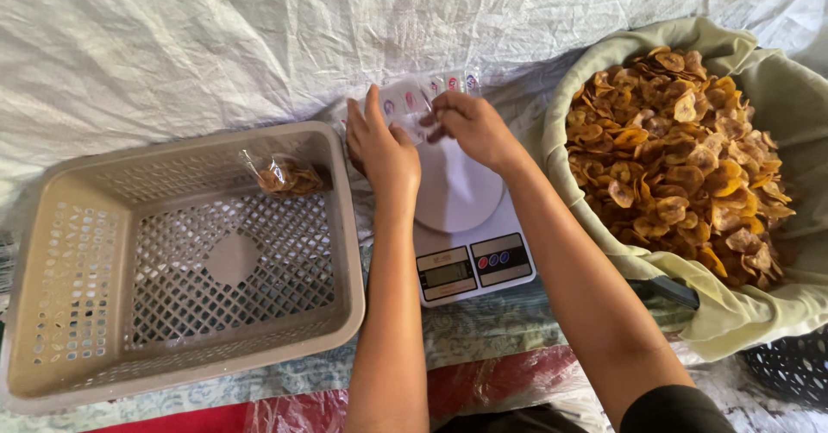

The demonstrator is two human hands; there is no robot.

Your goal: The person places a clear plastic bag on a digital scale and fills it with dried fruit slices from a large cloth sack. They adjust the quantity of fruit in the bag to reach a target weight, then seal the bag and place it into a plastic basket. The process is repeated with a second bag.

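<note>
Hands meet at upper centre of the frame: I see my left hand [382, 144] lying fairly flat with fingers together on a stack of small clear bags [423, 97], steadying it, while my right hand [473, 127] narrows to a pinch on the top bag, apparently to peel one free. Just below sits a white kitchen scale [466, 243]; a cloth-lined basket of fried chips [677, 153] fills the right, and a beige plastic crate [172, 260] at left holds one filled chip packet [285, 177] in its far corner.
</note>
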